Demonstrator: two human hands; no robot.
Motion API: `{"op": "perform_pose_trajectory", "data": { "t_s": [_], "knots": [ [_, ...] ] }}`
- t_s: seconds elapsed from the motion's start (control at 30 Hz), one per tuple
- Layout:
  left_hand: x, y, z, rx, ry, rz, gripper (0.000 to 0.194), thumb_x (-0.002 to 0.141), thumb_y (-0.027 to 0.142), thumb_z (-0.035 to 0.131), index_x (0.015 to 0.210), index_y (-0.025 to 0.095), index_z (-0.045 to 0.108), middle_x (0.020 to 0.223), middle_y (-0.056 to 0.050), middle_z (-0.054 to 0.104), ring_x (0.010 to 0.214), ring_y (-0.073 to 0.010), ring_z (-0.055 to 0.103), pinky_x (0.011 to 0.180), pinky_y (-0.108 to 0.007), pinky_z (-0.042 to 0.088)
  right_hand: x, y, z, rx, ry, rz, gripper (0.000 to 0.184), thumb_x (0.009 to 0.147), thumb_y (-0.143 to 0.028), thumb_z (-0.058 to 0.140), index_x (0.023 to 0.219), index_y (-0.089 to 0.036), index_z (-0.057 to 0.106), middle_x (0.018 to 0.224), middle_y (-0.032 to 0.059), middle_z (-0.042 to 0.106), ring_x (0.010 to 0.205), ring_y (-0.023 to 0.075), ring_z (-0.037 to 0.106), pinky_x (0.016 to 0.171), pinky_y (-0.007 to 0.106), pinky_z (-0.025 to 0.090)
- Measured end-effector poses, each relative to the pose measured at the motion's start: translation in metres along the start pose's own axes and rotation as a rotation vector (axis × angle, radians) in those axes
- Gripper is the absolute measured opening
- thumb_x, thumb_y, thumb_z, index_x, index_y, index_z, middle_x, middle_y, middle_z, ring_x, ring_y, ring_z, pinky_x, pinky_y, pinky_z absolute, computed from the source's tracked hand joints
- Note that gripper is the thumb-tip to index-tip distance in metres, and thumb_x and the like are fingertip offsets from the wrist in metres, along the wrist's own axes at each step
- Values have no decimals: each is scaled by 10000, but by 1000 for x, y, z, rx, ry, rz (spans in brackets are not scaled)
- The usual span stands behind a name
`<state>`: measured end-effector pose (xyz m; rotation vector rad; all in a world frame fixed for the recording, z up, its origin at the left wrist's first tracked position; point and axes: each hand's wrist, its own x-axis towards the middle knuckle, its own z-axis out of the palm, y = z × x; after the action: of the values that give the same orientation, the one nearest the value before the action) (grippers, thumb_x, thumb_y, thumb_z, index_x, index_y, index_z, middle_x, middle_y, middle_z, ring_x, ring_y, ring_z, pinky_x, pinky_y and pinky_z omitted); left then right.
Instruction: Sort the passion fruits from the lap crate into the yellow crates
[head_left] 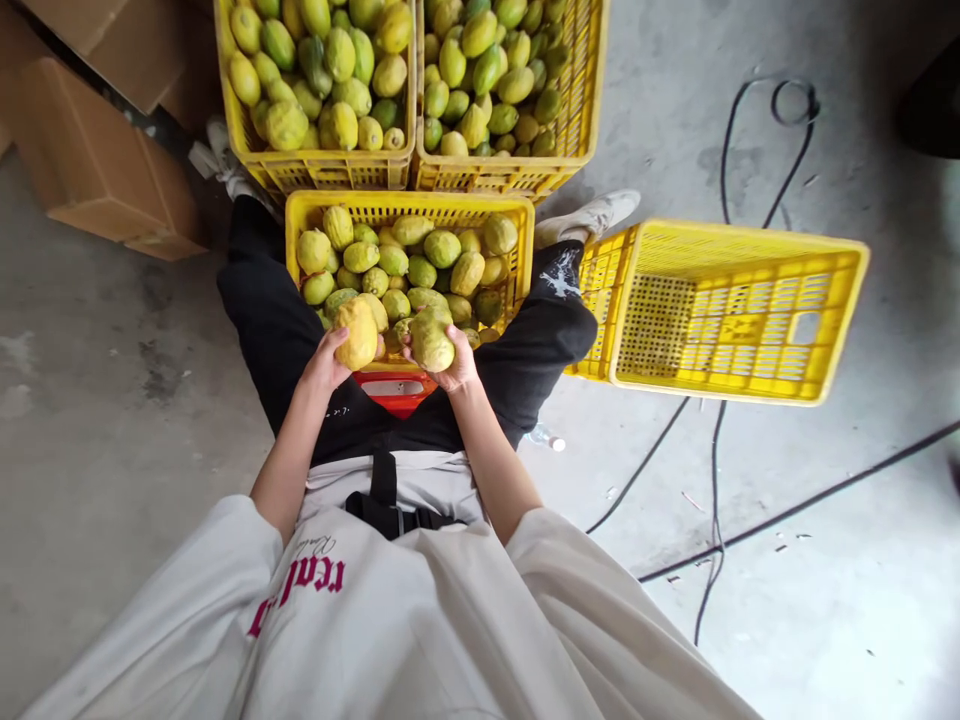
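Over the near side of the yellow crate (409, 205), between the legs (551, 325), I see the left hand (325, 362) half-curled around a yellow fruit (356, 333) and the right hand (459, 366) likewise cupping a greener fruit (433, 340). These 2 sit near each other, just apart. Beyond, I see 2 more fruit-filled crates (330, 172) side by side.

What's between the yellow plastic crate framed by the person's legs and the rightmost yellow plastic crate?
The person's right leg in white-marked black trousers lies there, in the head view.
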<state>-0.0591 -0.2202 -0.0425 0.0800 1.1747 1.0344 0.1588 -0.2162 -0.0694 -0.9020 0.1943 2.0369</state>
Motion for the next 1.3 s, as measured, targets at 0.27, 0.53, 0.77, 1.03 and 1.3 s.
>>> {"op": "perform_pose_trajectory", "data": {
  "t_s": [0.27, 0.53, 0.77, 1.03, 1.3],
  "knots": [
    [12, 1, 23, -134, 76, -96, 440, 1141, 404, 511, 1360, 188, 827, 1133, -135, 931, 1357, -412, 880, 1103, -518, 766, 2, 6, 10, -56, 7, -114, 247, 1103, -428, 651, 1292, -270, 649, 1186, 91, 898, 1189, 326, 899, 986, 515, 795],
    [18, 2, 15, -145, 14, -78, 458, 1121, 515, 564, 1377, 216, 799, 1164, -139, 910, 1244, -376, 893, 981, -466, 759, -1, -5, 5, 99, -49, -34, 479, 1026, -583, 577, 1323, -245, 740, 1252, 144, 892, 1228, 371, 869, 949, 579, 798],
    [24, 1, 8, -136, 60, -61, 371, 1194, 458, 517, 1202, 212, 796, 972, -90, 830, 853, -219, 818, 753, -306, 690, -5, -14, -2, 220, -7, -7, 458, 1116, -711, 643, 1167, -261, 708, 961, 31, 813, 795, 200, 768, 649, 307, 745],
    [25, -5, 13, -110, -6, -23, 469, 1139, 515, 502, 1289, 191, 808, 1212, -176, 906, 1415, -414, 848, 1111, -560, 759, -11, -15, 13, 182, 80, -116, 338, 1125, -544, 615, 1268, -280, 771, 1145, 58, 878, 942, 239, 810, 800, 362, 749],
    [21, 0, 15, -128, -5, -53, 435, 1211, 524, 493, 1279, 220, 797, 1202, -133, 900, 1441, -358, 840, 1131, -451, 739, -14, -11, 18, 120, 9, -198, 448, 1028, -433, 611, 1423, -298, 773, 1242, 68, 892, 1257, 303, 860, 1000, 485, 765]
  ]
}}
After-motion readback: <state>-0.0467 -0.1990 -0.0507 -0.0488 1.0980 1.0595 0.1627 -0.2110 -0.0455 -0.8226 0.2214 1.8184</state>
